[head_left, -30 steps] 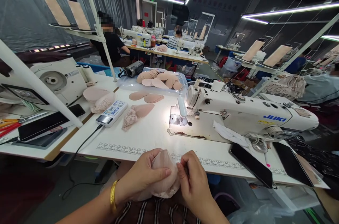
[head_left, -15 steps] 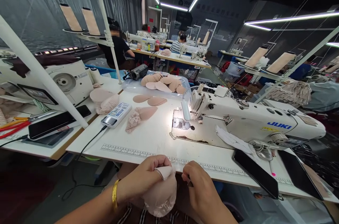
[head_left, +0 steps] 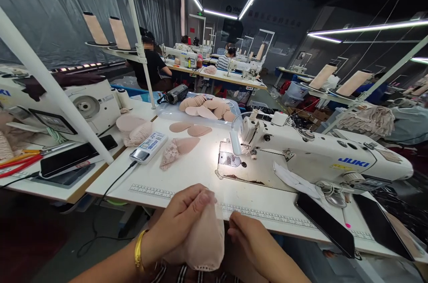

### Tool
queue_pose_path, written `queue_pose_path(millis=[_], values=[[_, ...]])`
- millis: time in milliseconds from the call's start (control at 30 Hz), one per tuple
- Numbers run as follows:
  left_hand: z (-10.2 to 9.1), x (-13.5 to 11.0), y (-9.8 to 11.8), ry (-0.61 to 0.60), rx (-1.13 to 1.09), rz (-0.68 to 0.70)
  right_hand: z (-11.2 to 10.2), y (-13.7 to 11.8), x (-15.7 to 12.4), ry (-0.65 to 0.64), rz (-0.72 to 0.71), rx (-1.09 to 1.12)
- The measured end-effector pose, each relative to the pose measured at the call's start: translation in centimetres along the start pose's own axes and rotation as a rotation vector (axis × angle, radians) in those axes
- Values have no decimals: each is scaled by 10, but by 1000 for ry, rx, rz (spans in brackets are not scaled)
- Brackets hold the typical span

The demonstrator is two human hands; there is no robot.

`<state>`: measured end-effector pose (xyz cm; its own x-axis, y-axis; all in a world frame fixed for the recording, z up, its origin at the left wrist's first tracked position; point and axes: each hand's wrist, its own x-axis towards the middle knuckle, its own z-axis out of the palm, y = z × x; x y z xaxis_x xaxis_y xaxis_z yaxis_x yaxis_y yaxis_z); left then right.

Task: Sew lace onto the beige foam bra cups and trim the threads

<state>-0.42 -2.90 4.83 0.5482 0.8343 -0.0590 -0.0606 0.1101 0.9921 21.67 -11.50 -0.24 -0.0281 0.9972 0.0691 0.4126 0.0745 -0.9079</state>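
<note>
My left hand [head_left: 185, 214] pinches the top of a beige bra cup [head_left: 207, 243] between thumb and fingers. The cup hangs down over my lap at the table's front edge, its lower rim edged with small pale stitches or lace. Just right of it, my right hand [head_left: 249, 236] is closed, apart from the cup; whatever its fingers hold is hidden. Beyond the hands on the white table lies a beige piece with a lace part [head_left: 179, 151]. Two flat beige pads [head_left: 199, 130] rest behind that.
A white sewing machine [head_left: 310, 147] with its lamp on stands to the right, a black phone [head_left: 324, 223] in front. At the left are a white device [head_left: 149, 148] with a cable and a slanted white pole [head_left: 56, 82]. A clear tray [head_left: 163, 108] holds several pads.
My left hand has risen slightly and turned, lifting the cup's top edge, so more of its smooth side shows. My right hand has dropped a little and stays beside the cup.
</note>
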Motion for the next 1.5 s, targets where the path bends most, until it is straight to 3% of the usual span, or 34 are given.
queue_pose_path(millis=[67, 133, 433, 633, 800, 867, 967, 1000, 1067, 1167, 1267, 1400, 1500], values=[[2, 2, -2, -66, 42, -50, -12, -15, 2, -53, 44, -37], [4, 4, -6, -92, 60, -82, -15, -28, 4, -14, 37, -1], [5, 5, -14, -118, 128, -35, 31, -28, 2, 259, 81, 237], [7, 7, -24, -133, 100, 0, 36, -24, 7, 157, 65, 394], [3, 7, -19, -168, -9, -67, 38, -24, 9, 269, 182, 627], [-2, 6, -18, -240, -98, -135, 37, -23, 10, 345, 212, 734], [-8, 4, -21, -391, -109, -193, 34, -18, 14, 558, 214, 811], [-9, 4, -23, -397, -97, -207, 32, -15, 14, 613, 204, 810], [-11, 4, -26, -298, -62, -209, 29, -8, 14, 650, 179, 769], [-12, 3, -27, -47, 77, -66, 26, -3, 9, 656, 140, 545], [-9, -1, -27, 87, 393, 222, 35, -10, 0, 679, 76, 302], [3, -5, -30, -16, 709, 585, 57, -22, -2, 431, 4, 360], [7, -9, -28, -106, 741, 603, 64, -25, 3, 371, 58, 429]])
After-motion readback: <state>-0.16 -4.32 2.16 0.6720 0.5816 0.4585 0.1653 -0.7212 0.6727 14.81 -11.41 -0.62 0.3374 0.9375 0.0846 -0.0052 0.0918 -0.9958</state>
